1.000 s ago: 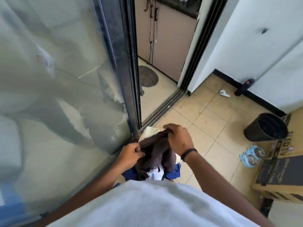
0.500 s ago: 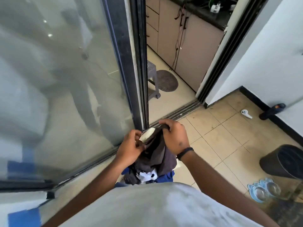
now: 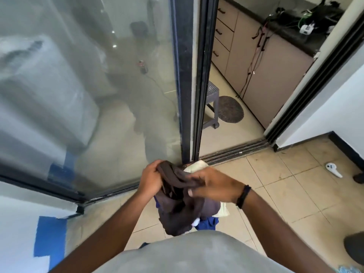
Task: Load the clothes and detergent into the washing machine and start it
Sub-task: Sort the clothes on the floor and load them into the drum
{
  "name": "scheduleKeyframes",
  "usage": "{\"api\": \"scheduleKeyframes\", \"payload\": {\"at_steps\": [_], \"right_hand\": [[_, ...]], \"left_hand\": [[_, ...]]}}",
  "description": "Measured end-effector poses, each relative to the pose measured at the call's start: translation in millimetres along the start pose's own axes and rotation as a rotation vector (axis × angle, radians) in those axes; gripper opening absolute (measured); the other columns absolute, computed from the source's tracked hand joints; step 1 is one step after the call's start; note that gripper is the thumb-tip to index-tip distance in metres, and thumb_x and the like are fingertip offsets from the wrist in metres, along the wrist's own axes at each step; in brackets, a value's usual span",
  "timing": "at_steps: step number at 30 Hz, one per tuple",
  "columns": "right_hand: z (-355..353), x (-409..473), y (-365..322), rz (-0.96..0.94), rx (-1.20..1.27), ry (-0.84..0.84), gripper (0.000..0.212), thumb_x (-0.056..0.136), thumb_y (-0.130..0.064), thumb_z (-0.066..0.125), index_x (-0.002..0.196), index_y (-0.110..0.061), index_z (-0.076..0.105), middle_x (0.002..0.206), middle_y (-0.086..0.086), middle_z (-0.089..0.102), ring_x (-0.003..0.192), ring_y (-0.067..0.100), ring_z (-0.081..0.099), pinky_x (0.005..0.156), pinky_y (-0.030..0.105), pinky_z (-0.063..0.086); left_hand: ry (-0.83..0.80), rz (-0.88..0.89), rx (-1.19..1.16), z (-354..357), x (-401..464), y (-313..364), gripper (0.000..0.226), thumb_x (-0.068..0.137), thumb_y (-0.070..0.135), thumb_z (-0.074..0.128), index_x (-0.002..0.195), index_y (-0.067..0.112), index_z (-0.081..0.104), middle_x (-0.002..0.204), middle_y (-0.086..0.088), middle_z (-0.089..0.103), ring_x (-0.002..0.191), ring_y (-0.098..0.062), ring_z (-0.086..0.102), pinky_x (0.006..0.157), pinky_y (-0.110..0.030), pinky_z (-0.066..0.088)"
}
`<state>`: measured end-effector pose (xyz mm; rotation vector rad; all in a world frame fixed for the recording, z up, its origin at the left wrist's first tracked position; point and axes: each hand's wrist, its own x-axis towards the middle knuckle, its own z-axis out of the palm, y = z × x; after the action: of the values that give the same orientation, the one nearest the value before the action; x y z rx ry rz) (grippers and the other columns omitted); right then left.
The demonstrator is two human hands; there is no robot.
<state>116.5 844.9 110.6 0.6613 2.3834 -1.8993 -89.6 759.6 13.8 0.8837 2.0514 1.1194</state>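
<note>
Both hands clamp the dark garment [image 3: 177, 196] at my waist: left hand [image 3: 150, 179] fisted on its top edge, right hand [image 3: 213, 184] now laid flatter across it vs. 0.5 s ago. More clothes, blue & white bits, hang under it. View's tilted up since, so I'm prob. heading out w/ the load. Beyond the garment: sliding door frame [image 3: 194, 79], then stool [image 3: 211, 104] & mat [image 3: 230, 109] in the gap. Washer not clearly seen.
</note>
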Motion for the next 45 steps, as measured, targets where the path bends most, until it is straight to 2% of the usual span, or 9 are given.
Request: {"api": "scheduleKeyframes", "payload": {"at_steps": [4,9,12,15,19,27,34,39,45], "right_hand": [[15,-12,28,0.281,-0.318,-0.384,0.025,0.084,-0.045,0.072,0.081,-0.021,0.069,0.081,-0.004,0.072,0.070,0.003,0.059,0.069,0.022,0.049],[37,37,51,0.404,0.183,0.407,0.034,0.088,-0.051,0.067,0.078,-0.018,0.063,0.073,0.004,0.067,0.063,0.018,0.060,0.057,0.034,0.050],[59,79,68,0.624,0.298,0.343,0.056,0.078,-0.068,0.069,0.095,-0.016,0.060,0.081,-0.002,0.063,0.071,0.013,0.057,0.061,0.026,0.044],[84,102,88,0.742,0.080,0.071,0.068,0.073,-0.062,0.069,0.122,-0.016,0.062,0.121,0.009,0.065,0.108,0.021,0.061,0.093,0.033,0.049],[127,94,88,0.841,0.025,0.102,0.036,0.091,-0.017,0.062,0.123,0.000,0.061,0.108,0.014,0.063,0.084,0.021,0.056,0.065,0.026,0.051],[171,77,1,0.361,0.280,0.533,0.021,0.091,0.002,0.053,0.099,0.018,0.063,0.101,0.039,0.062,0.077,0.029,0.062,0.079,0.053,0.052],[202,17,-49,-0.133,0.095,-0.110,0.028,0.088,0.003,0.053,0.109,0.004,0.071,0.105,0.010,0.073,0.097,0.009,0.060,0.094,0.036,0.048],[179,10,-47,-0.157,-0.089,-0.251,0.031,0.089,0.005,0.053,0.114,0.001,0.071,0.115,0.013,0.072,0.109,0.023,0.066,0.101,0.036,0.048],[103,21,-7,-0.102,-0.678,-0.209,0.024,0.082,-0.044,0.058,0.085,-0.023,0.069,0.091,-0.004,0.067,0.088,0.014,0.062,0.082,0.033,0.050]], "left_hand": [[0.016,-0.163,-0.196,-17,-27,-1,0.041,0.096,-0.001,0.041,0.089,0.029,0.067,0.083,0.002,0.072,0.080,-0.020,0.065,0.076,-0.039,0.052],[-0.064,-0.108,-0.441,-29,-80,18,0.020,0.098,-0.004,0.050,0.096,0.007,0.067,0.091,-0.006,0.070,0.089,-0.017,0.064,0.087,-0.032,0.050],[-0.144,-0.085,-0.573,-42,-112,35,0.024,0.097,-0.001,0.049,0.089,0.013,0.067,0.084,0.002,0.068,0.084,-0.013,0.062,0.090,-0.029,0.045],[-0.268,-0.050,-0.596,-66,-141,40,0.049,0.094,-0.011,0.042,0.086,0.023,0.076,0.082,0.004,0.072,0.082,-0.009,0.067,0.087,-0.021,0.047],[-0.276,-0.127,-0.508,-100,-165,11,0.052,0.094,-0.016,0.040,0.074,0.018,0.072,0.066,0.013,0.072,0.068,0.004,0.066,0.074,-0.013,0.050],[-0.544,-0.287,0.257,-156,-178,-110,0.065,0.086,-0.017,0.049,0.125,0.035,0.058,0.128,0.004,0.059,0.121,-0.020,0.055,0.100,-0.035,0.050],[-0.066,-0.602,-0.642,-113,-142,-70,0.045,0.098,0.058,0.051,0.117,0.021,0.069,0.113,-0.008,0.074,0.102,-0.023,0.070,0.096,-0.040,0.050],[-0.284,-0.456,0.026,-71,-123,-57,0.018,0.094,0.019,0.064,0.078,0.013,0.058,0.095,-0.012,0.063,0.096,-0.016,0.053,0.090,-0.034,0.048],[0.191,-0.192,-0.086,-52,-121,-35,0.016,0.091,0.016,0.069,0.080,0.026,0.075,0.081,0.011,0.076,0.083,-0.011,0.070,0.084,-0.034,0.054]]}}
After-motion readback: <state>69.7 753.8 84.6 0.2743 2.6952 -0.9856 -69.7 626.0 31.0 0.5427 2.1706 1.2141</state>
